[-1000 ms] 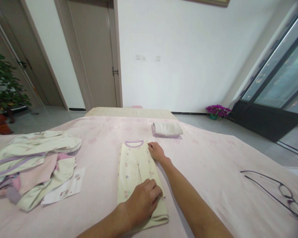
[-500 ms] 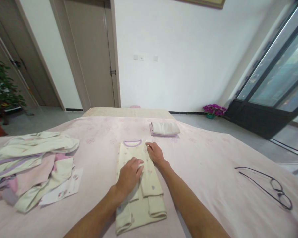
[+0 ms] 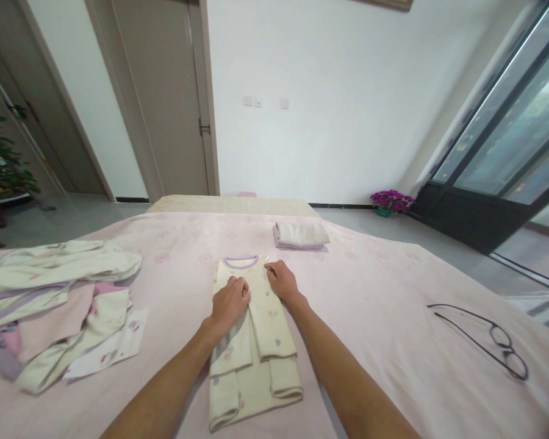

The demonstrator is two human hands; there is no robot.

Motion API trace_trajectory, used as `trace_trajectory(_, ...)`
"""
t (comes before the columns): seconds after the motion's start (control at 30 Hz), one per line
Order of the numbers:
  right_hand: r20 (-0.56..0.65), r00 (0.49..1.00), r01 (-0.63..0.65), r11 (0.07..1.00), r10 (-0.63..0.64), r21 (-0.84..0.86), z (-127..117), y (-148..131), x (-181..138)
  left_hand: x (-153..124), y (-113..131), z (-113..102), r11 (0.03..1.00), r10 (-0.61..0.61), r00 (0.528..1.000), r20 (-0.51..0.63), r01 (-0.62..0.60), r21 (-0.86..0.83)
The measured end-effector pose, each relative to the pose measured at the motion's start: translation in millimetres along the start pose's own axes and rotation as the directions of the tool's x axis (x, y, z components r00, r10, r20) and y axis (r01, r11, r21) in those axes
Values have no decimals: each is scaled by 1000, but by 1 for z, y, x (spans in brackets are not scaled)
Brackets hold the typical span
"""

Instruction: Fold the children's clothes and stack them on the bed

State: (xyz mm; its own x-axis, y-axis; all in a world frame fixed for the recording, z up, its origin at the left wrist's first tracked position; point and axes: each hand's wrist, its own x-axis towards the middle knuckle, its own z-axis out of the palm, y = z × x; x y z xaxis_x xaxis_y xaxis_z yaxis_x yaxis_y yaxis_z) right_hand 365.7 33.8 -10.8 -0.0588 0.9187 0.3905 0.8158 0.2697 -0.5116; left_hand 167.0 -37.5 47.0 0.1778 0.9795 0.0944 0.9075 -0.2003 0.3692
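A pale yellow child's garment with a lilac neckband lies flat on the pink bedspread, its lower part folded up over itself. My left hand rests on its upper middle with the fingers curled, pinching a fold of the cloth. My right hand lies on the garment's upper right edge near the neckband, fingers curled down on the cloth.
A heap of unfolded cream and pink clothes lies at the left. A folded cream piece sits farther up the bed. Glasses lie at the right. Beyond are a door, a flower pot and a glass sliding door.
My left hand has carried the garment's lower hem up from the near end to the upper middle, folding it. My right hand stayed near the neckband.
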Motion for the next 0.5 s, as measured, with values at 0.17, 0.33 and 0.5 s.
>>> trace_trajectory(0.17,-1,1000,2,1000,-2,-3,-1,-2,-1,-11,-12,3,957,282,954,-100,-288,-46)
trace_trajectory(0.33,8,1000,-5,1000,6,-5,-1,-2,-1,-23,-26,14,856,510,859,48,-512,73)
trace_trajectory(0.5,17,1000,-8,1000,8,-8,-1,-2,-1,-24,-31,17,872,487,871,70,-489,24)
